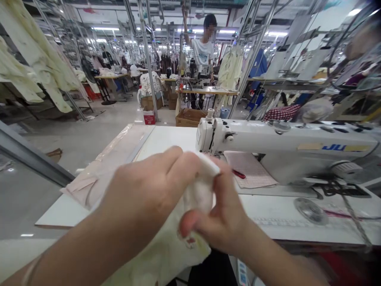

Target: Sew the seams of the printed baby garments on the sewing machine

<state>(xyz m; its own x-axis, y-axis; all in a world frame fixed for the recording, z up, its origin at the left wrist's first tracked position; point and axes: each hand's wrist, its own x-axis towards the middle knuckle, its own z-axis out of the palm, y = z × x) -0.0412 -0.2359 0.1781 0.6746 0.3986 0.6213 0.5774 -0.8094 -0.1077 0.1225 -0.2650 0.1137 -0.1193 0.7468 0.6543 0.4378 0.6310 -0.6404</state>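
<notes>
Pale yellow fabric (169, 246), with a small reddish print on it, hangs down over the lap from between my hands. My left hand (157, 182) is closed on the upper part of the cloth, its knuckles toward the camera. On the other side, my right hand (222, 210) grips the fabric's folded white edge with the fingers, the thumb pressing lower down. Both hands are in front of the white sewing machine (285, 139), raised over the near edge of the worktable (169, 137). Motion blurs the cloth between them.
Pink cut pieces (116, 151) lie on the table's left side. Under the machine arm sit a folded pinkish cloth (253, 169) and a small dark red tool (239, 174). A round metal dish (310, 210) rests at right. Beyond, a person (202, 51) stands by another table.
</notes>
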